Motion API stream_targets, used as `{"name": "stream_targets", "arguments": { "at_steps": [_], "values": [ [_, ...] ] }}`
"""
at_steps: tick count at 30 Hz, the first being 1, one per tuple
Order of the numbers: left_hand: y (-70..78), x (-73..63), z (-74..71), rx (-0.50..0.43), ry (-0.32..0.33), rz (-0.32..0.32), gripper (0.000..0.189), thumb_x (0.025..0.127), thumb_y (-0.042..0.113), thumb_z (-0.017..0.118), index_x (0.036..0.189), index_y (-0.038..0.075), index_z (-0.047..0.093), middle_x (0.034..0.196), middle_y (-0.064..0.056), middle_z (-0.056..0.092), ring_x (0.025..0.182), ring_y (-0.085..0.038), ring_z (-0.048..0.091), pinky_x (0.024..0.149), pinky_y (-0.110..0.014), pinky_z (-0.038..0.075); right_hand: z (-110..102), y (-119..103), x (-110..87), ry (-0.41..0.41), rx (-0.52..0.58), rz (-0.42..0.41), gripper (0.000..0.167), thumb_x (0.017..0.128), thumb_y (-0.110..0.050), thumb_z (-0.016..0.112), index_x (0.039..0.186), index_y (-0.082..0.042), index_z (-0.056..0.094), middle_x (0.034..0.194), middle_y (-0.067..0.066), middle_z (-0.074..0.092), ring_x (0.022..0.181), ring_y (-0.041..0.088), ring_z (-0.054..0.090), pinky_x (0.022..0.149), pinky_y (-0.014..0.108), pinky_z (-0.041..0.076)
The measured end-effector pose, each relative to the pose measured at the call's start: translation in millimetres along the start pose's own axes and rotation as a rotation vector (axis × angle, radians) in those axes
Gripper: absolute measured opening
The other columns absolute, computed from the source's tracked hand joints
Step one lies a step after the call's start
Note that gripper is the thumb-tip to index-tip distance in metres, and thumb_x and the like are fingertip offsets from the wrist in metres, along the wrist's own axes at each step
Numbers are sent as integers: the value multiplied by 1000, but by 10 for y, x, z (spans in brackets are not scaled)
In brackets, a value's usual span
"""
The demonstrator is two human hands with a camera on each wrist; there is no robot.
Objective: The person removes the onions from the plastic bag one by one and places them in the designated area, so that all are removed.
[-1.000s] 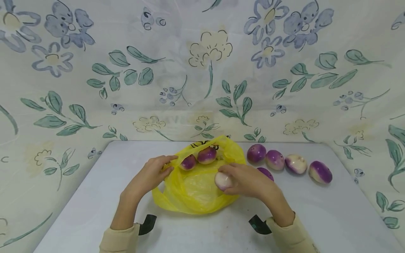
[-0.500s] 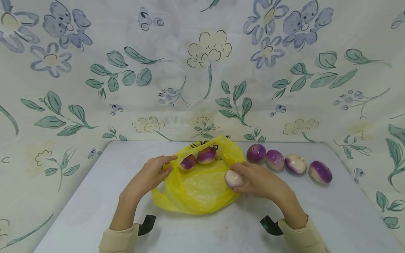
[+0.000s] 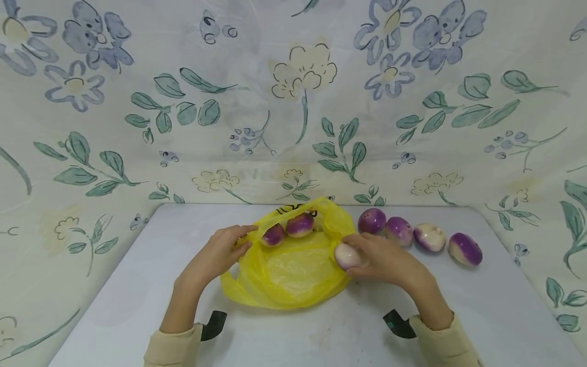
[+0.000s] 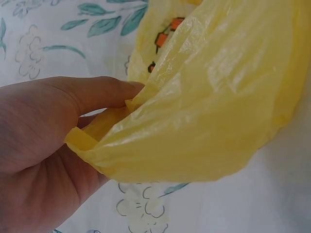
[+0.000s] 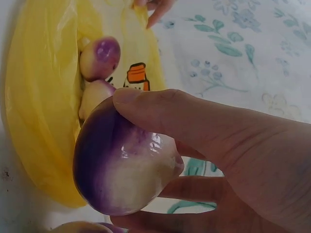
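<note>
A yellow plastic bag [image 3: 293, 280] lies with its mouth spread on the white table. My left hand [image 3: 223, 251] pinches the left edge of the bag; in the left wrist view the thumb [image 4: 109, 92] lies over the folded plastic. Two purple-and-white turnips, one at the left [image 3: 273, 235] and one beside it [image 3: 300, 225], sit inside toward the back. My right hand [image 3: 387, 259] grips another turnip [image 3: 347, 256] at the bag's right edge. The right wrist view shows this turnip [image 5: 129, 165] between thumb and fingers, purple end facing the bag.
Behind and right of my right hand several turnips stand in a row, from one near the bag [image 3: 372, 221] to one at the far right [image 3: 465, 249]. Part of another turnip [image 5: 80, 227] shows low in the right wrist view. A flowered cloth [image 3: 257, 112] hangs behind the table.
My right hand has moved right with its turnip, from over the bag's mouth to its right edge. A turnip behind that hand is now hidden. My left hand has stayed put.
</note>
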State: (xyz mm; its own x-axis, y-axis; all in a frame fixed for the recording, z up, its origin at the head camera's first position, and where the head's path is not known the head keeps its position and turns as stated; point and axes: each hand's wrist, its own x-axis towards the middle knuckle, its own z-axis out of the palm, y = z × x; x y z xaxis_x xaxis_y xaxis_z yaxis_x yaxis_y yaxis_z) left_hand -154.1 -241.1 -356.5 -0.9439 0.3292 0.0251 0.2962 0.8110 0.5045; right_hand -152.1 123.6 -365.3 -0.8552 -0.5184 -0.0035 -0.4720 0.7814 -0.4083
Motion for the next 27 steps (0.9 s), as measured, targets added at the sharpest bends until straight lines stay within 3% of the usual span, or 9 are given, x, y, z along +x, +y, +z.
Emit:
{"name": "stream_targets", "arguments": {
  "at_steps": [10, 27],
  "values": [
    [25, -4, 9, -2, -5, -1, 41, 95, 8, 62, 135, 4, 57, 123, -15, 67, 69, -11, 58, 75, -29, 60, -28, 82, -51, 18, 2, -2, 60, 82, -40, 76, 133, -16, 57, 132, 6, 63, 116, 26, 61, 100, 48, 51],
    [23, -34, 71, 9, 9, -8, 40, 95, 9, 62, 135, 5, 58, 127, -16, 65, 76, -13, 60, 81, -34, 60, -79, 129, -113, 42, 21, 8, 62, 82, -38, 78, 135, -15, 56, 133, 6, 62, 121, 27, 59, 102, 49, 50]
  ]
}}
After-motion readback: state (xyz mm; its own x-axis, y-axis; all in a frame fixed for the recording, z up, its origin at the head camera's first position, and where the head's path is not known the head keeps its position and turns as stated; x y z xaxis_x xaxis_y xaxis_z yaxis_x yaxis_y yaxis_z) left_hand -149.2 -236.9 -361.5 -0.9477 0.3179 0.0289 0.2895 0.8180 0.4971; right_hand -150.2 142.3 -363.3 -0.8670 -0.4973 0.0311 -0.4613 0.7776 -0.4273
